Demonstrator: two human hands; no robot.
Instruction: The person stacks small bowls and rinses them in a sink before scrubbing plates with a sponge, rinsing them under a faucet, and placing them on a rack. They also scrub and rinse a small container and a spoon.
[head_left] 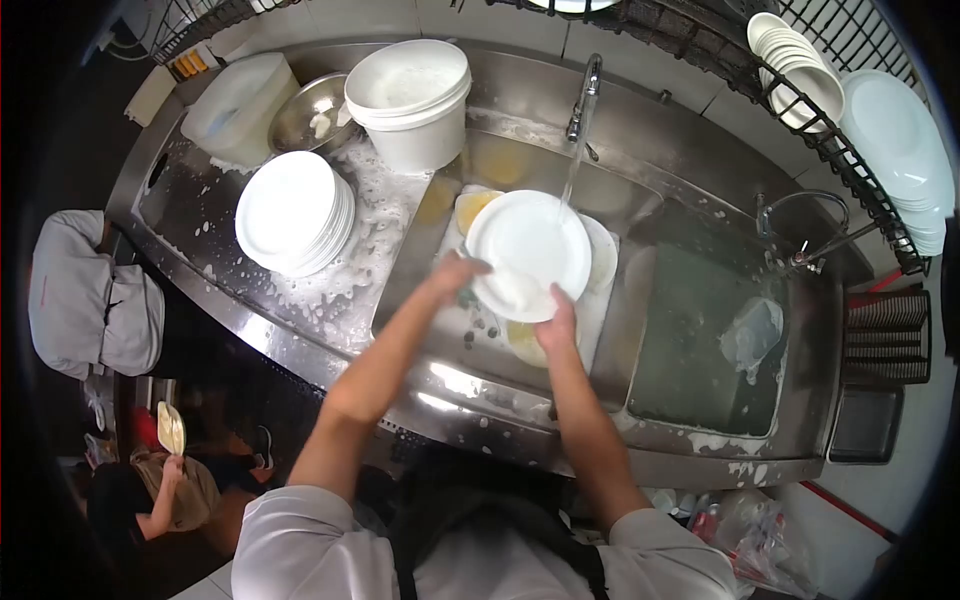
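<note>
A white round plate [530, 245] is tilted over the left sink basin, under the running tap [588, 95]. My right hand [560, 320] grips its lower right rim, thumb on the upper face. At its lower left rim is my left hand [460, 278], closed on the edge and slightly blurred; a small greenish patch shows beneath it, too unclear to name. Water falls on the plate's upper right part. Under it, in the basin, lie another white plate [603, 255] and several yellowish pieces [475, 208], partly hidden.
Left of the basin, a stack of white plates [290, 210] stands on the foamy steel counter [375, 230], near a white bucket [410, 110], a metal bowl [308, 115] and a plastic tub [235, 105]. Cloudy water fills the right basin [700, 330]. A rack [740, 75] hangs above; two people are at left.
</note>
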